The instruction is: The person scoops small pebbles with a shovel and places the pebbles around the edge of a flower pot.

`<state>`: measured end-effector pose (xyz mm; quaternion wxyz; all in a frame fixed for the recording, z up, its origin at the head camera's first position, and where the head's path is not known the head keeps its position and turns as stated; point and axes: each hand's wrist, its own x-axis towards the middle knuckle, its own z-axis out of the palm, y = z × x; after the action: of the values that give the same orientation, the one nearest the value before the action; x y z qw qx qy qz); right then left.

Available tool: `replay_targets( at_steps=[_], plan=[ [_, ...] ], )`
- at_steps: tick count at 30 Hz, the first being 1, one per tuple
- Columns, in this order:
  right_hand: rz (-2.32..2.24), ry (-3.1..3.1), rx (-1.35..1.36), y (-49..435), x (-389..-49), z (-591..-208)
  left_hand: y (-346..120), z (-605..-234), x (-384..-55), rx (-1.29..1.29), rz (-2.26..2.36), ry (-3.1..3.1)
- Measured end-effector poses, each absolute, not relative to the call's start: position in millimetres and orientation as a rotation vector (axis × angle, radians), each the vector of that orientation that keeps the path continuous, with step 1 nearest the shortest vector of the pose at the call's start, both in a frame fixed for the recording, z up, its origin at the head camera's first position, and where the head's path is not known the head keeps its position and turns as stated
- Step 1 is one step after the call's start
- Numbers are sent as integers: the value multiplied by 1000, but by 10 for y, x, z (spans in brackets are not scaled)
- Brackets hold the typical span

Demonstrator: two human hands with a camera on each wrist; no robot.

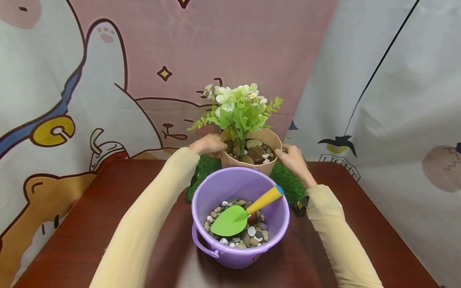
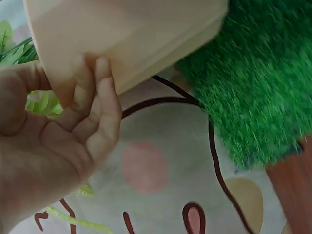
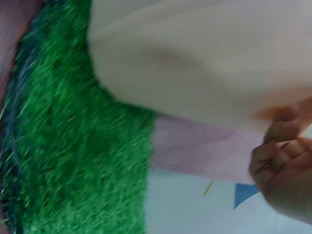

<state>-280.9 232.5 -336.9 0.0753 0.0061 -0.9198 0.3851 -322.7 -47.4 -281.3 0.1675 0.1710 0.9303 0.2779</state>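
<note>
A peach-coloured flower pot [image 1: 264, 168] with a wavy rim holds stones and an artificial plant [image 1: 239, 114] with white flowers and green leaves. My left hand [image 1: 210, 145] grips the rim on the left side, thumb inside and fingers against the outer wall. On the opposite side my right hand [image 1: 293, 160] pinches the rim. The left wrist view shows the fingers curled against the pot's wall [image 2: 131, 39]. In the right wrist view, blurred, the right hand [image 3: 287, 165] is at the pot's edge. Green artificial turf [image 1: 288, 182] lies beneath the pot.
In front of the pot, a purple bucket [image 1: 240, 256] stands on the reddish-brown table [image 1: 90, 240]. Pebbles [image 1: 252, 232] cover its bottom, and a green trowel [image 1: 230, 221] with a yellow handle leans inside. A cartoon-printed cloth [image 1: 230, 44] hangs behind the table.
</note>
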Motion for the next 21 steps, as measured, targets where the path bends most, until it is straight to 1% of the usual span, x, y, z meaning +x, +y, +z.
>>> replay_targets(
  at_steps=[8, 17, 21],
  plan=[
    [1163, -2691, 54, 2416, -2756, -3382, -387, -2844, -3281, 722, 655, 2724],
    [1145, -2718, 18, 2633, -2577, -3327, -153, -2714, -3268, 856, 519, 2743],
    [1038, -2698, 20, 2804, -2505, -3254, 22, -2651, -3247, 921, 524, 2700]
  ],
)
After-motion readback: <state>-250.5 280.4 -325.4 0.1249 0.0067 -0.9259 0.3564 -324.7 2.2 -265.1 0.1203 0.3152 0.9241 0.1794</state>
